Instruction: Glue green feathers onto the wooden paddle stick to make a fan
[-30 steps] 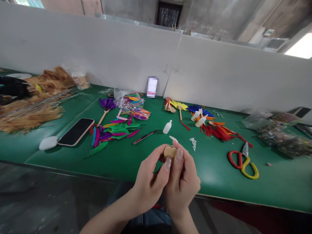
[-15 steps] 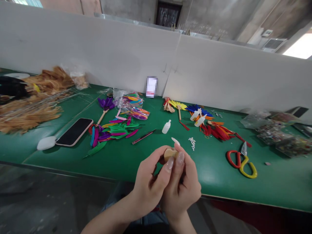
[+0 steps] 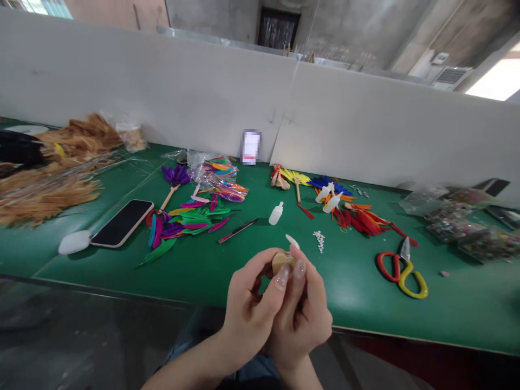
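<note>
My left hand (image 3: 254,303) and my right hand (image 3: 303,309) meet above the front edge of the green table (image 3: 357,292). Between their fingertips they grip a small tan wooden piece (image 3: 280,262), whose lower part is hidden by the thumbs. Both hands are closed round it. Just beyond them a white squeeze bottle (image 3: 275,214) stands tilted in view, with a cluster of small white beads (image 3: 319,241) to its right. Dark pink tweezers (image 3: 238,230) lie to the left of the bottle.
Scissors (image 3: 402,271) with red and yellow handles lie right. Colourful feathers (image 3: 195,219), a phone (image 3: 122,223) and a white case (image 3: 75,242) are left. Behind are more bottles (image 3: 332,202), red feathers (image 3: 365,219) and an upright phone (image 3: 251,147). Bagged beads (image 3: 487,241) sit far right.
The view has shifted slightly. Both hands stay closed on the wooden piece, with almost no change in their pose.
</note>
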`<action>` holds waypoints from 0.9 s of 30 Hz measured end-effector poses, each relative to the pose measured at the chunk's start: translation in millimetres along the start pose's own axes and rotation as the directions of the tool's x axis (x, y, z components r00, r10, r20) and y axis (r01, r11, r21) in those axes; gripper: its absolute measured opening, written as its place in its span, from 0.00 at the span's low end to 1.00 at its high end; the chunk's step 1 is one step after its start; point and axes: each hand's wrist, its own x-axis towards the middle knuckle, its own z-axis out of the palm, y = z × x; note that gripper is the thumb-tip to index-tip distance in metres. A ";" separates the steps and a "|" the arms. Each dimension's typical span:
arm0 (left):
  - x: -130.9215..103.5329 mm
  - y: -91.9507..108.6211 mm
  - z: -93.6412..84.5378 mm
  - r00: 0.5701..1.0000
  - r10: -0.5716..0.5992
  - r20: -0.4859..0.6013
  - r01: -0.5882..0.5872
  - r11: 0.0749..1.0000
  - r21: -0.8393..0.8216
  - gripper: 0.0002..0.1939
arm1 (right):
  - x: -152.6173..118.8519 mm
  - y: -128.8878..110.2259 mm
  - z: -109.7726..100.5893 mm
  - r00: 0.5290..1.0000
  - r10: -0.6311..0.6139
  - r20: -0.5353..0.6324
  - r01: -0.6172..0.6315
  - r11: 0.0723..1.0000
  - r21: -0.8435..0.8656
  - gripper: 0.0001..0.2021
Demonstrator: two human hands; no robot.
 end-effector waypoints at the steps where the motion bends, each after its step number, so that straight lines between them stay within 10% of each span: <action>1: -0.3 0.0 0.7 1.000 -0.011 -0.002 0.011 1.000 -0.005 0.06 | 0.2 0.5 -0.4 1.000 0.001 -0.002 -0.001 1.000 -0.009 0.12; 17: 15.3 -9.7 -1.7 0.997 -0.071 0.026 0.072 0.997 -0.011 0.24 | 0.8 11.3 -0.7 0.984 0.146 0.100 -0.152 0.987 0.054 0.14; 27: 36.9 -36.6 0.7 1.000 -0.017 -0.001 0.016 0.925 0.381 0.14 | 5.8 33.3 15.4 0.923 0.258 0.285 -0.286 0.957 0.058 0.21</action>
